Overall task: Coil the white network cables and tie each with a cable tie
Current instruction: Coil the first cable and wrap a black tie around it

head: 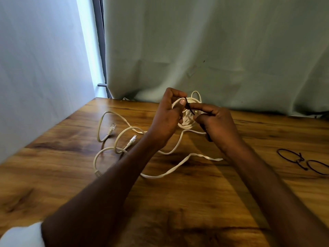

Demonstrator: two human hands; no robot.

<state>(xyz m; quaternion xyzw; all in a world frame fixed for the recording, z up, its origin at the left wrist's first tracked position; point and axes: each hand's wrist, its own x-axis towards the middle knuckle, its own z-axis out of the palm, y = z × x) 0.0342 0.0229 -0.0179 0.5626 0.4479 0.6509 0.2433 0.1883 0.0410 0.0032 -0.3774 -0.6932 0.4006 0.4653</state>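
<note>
A coiled white network cable (189,120) is held up above the wooden table (178,202), near its far edge. My left hand (168,120) grips the left side of the coil, thumb pressed on it. A thin black cable tie (189,106) crosses the coil's top. My right hand (218,125) pinches the tie between forefinger and thumb, and the tie's tail sticks out below the palm. Loose white cables (114,139) with clear plug ends lie in loops on the table to the left and under my forearms.
Two looped black cable ties (302,162) lie on the table at the right edge. A pale green curtain (213,50) hangs behind the table. A white wall (35,68) bounds the left side.
</note>
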